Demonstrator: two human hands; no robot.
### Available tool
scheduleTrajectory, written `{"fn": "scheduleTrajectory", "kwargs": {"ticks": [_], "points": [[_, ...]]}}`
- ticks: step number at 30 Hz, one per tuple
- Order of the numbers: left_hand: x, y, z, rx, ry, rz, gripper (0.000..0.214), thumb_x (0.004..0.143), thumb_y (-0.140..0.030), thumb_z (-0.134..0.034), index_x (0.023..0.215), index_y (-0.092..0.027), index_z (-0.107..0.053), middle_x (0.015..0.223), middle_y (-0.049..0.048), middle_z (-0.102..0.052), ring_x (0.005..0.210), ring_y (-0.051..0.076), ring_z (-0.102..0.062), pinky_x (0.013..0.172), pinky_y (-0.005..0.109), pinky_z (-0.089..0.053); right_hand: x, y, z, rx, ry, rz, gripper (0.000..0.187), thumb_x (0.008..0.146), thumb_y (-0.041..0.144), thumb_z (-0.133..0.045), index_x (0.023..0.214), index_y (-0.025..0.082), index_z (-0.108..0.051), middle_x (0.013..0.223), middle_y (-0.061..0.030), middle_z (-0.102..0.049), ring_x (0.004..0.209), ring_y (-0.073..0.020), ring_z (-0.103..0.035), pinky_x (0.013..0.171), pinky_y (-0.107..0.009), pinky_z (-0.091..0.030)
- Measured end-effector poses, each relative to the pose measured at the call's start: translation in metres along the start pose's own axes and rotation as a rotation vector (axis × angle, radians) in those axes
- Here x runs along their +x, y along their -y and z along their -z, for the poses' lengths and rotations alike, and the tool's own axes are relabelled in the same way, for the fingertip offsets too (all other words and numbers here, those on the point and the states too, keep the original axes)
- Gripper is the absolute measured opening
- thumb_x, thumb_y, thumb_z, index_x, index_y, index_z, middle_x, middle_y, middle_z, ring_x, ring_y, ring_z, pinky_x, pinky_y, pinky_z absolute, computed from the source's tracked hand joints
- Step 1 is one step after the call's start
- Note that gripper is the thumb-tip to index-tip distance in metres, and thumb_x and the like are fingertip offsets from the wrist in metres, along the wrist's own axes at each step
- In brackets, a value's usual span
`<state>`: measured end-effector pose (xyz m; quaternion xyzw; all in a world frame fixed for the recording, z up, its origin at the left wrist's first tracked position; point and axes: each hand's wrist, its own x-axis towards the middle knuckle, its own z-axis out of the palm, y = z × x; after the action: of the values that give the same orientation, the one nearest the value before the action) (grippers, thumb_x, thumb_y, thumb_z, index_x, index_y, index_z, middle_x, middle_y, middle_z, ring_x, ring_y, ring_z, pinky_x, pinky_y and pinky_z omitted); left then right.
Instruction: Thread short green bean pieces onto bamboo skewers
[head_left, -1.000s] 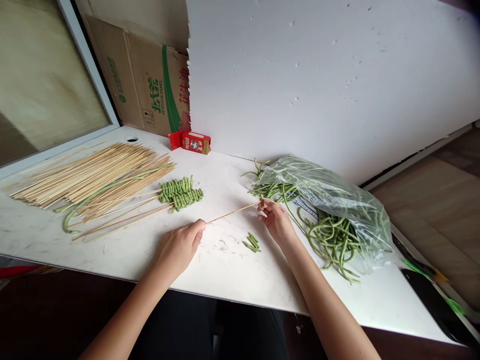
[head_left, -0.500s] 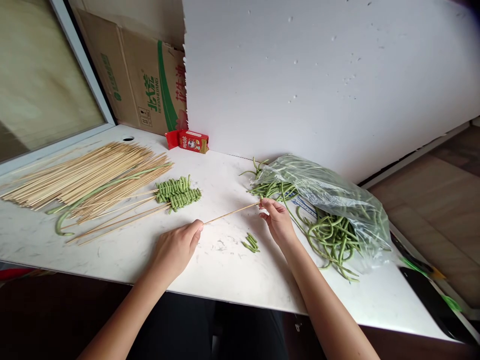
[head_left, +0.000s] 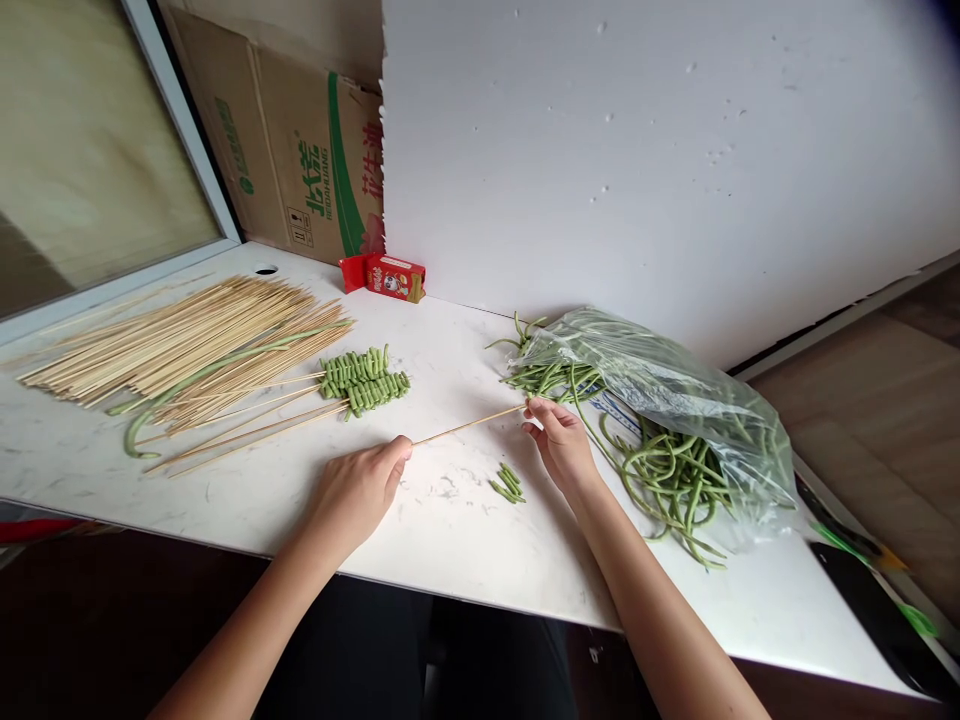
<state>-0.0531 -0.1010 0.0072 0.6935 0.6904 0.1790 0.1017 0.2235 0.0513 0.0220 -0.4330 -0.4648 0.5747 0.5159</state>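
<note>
My left hand [head_left: 367, 490] is closed around one end of a thin bamboo skewer [head_left: 469, 424], which slants up to the right. At its far tip my right hand [head_left: 559, 440] pinches a small piece of green bean, mostly hidden by the fingertips. Below the skewer lie several cut bean pieces [head_left: 508, 484] in a small cluster. Left of centre, skewers threaded with rows of short bean pieces [head_left: 364, 378] rest side by side. To the right, long green beans [head_left: 675, 475] spill from a clear plastic bag [head_left: 660, 370].
A large heap of bare skewers [head_left: 187, 340] covers the left of the white table [head_left: 450, 560], with a long bean [head_left: 202, 375] across it. A red packet [head_left: 394, 278] stands by a cardboard box [head_left: 285, 150]. A black phone-like object [head_left: 870, 610] lies at the right edge.
The whole view has shifted slightly right. Both hands keep their hold along the skewer, with barely any movement between them.
</note>
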Motion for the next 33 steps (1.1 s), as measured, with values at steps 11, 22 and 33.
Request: {"fn": "scheduleTrajectory", "kwargs": {"ticks": [11, 22, 33], "points": [[0.0, 0.0, 0.001, -0.01, 0.003, 0.008, 0.027, 0.111, -0.03, -0.036, 0.105, -0.028, -0.062, 0.093, 0.0005, -0.079, 0.079, 0.021, -0.072, 0.063, 0.031, -0.032, 0.0, -0.003, 0.001, -0.014, 0.013, 0.035, 0.025, 0.07, 0.048, -0.097, 0.078, 0.027, -0.084, 0.087, -0.0022, -0.077, 0.076, -0.0175, -0.063, 0.066, -0.032, -0.052], [0.001, -0.002, 0.003, 0.004, 0.018, 0.009, 0.022, 0.11, -0.027, -0.038, 0.104, -0.027, -0.059, 0.094, -0.0008, -0.08, 0.081, 0.021, -0.073, 0.064, 0.032, -0.029, 0.0, -0.004, 0.0, -0.03, 0.015, 0.034, 0.025, 0.072, 0.048, -0.096, 0.079, 0.027, -0.084, 0.084, -0.0022, -0.076, 0.075, -0.0185, -0.063, 0.066, -0.033, -0.052], [-0.002, -0.001, 0.002, -0.034, -0.019, -0.011, 0.021, 0.111, -0.028, -0.039, 0.107, -0.028, -0.06, 0.095, -0.0016, -0.08, 0.08, 0.02, -0.073, 0.062, 0.031, -0.029, -0.009, -0.007, -0.017, -0.016, 0.06, 0.049, 0.025, 0.073, 0.043, -0.095, 0.067, 0.024, -0.08, 0.077, -0.002, -0.068, 0.074, -0.0159, -0.056, 0.073, -0.031, -0.048]]}}
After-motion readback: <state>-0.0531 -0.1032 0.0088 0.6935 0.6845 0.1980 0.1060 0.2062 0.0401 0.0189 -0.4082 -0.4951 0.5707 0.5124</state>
